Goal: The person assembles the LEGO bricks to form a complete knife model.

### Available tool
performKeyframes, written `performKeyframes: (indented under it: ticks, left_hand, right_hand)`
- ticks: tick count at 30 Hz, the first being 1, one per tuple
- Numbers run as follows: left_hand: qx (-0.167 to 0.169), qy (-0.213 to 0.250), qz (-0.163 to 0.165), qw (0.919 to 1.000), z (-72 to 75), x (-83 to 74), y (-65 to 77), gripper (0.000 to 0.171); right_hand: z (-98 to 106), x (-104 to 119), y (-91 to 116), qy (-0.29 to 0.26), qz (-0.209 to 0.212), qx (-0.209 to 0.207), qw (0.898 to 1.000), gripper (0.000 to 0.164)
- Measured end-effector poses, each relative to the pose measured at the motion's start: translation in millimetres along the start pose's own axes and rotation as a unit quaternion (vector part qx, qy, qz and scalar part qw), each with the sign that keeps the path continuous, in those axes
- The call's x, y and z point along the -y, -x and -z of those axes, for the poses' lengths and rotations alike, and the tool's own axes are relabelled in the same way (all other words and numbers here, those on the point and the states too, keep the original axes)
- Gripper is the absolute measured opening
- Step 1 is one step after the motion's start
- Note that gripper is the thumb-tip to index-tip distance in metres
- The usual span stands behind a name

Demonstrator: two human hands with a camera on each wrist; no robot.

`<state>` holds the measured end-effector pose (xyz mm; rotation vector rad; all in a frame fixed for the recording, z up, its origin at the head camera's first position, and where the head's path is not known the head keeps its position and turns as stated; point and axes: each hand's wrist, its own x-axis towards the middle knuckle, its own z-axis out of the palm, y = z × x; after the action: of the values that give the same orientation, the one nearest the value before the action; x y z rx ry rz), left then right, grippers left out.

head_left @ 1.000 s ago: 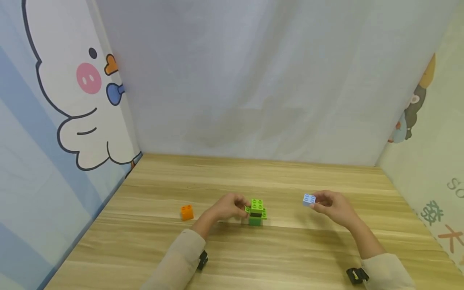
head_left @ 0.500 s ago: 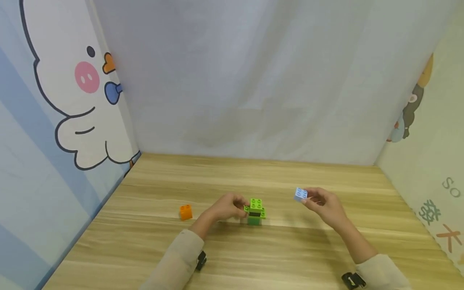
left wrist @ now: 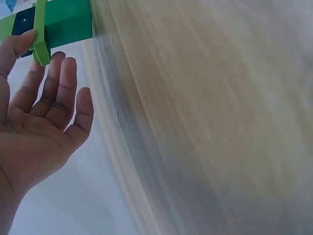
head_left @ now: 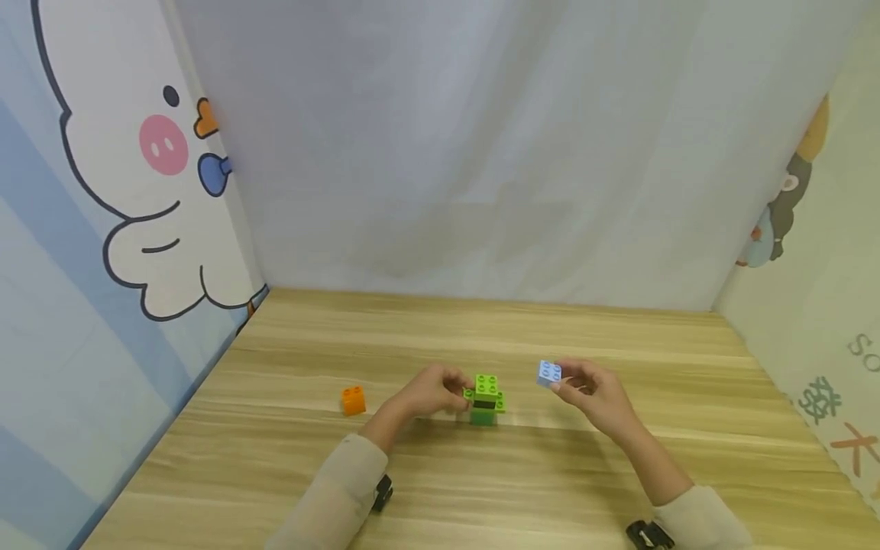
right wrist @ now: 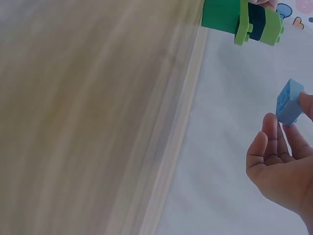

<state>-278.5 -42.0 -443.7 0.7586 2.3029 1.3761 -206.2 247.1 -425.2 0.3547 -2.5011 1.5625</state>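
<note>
A small tower of toy building bricks (head_left: 484,397) stands on the table, green at the bottom, then a light green plate that juts out both sides, a dark brick and a light green brick on top. My left hand (head_left: 431,391) pinches the plate's left end between thumb and finger, as the left wrist view shows on the plate (left wrist: 41,34). To the tower's right, my right hand (head_left: 596,393) holds a light blue building brick (head_left: 548,373) up off the table, studs upward. In the right wrist view the blue brick (right wrist: 289,101) sits between thumb and fingertips, apart from the tower (right wrist: 239,22).
An orange brick (head_left: 354,400) lies on the wooden table (head_left: 440,489) to the left of my left hand. A pale curtain (head_left: 454,153) hangs behind the table's far edge, and printed cloth panels stand on both sides.
My right hand has moved left with the light blue brick, closer to the tower. My left hand has stayed at the tower's plate.
</note>
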Motion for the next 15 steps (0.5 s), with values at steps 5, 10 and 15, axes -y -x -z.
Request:
performKeyframes:
  ticks: [5, 10, 15]
  left_hand:
    - [-0.002, -0.01, 0.004, 0.9999, 0.5, -1.2, -2.0, 0.03]
    - [0.001, -0.006, 0.005, 1.0, -0.1, 0.4, -3.0, 0.029]
    - [0.0, 0.0, 0.002, 1.0, -1.1, 2.8, -3.7, 0.028]
  right_hand:
    - [-7.6, 2.6, -4.4, -0.017, 0.007, 0.008, 1.0, 0.037]
    - [-14.6, 3.5, -7.5, -0.021, 0.012, 0.018, 1.0, 0.036]
    - [-21.6, 4.4, -10.4, -0.029, 0.013, 0.028, 0.999, 0.037]
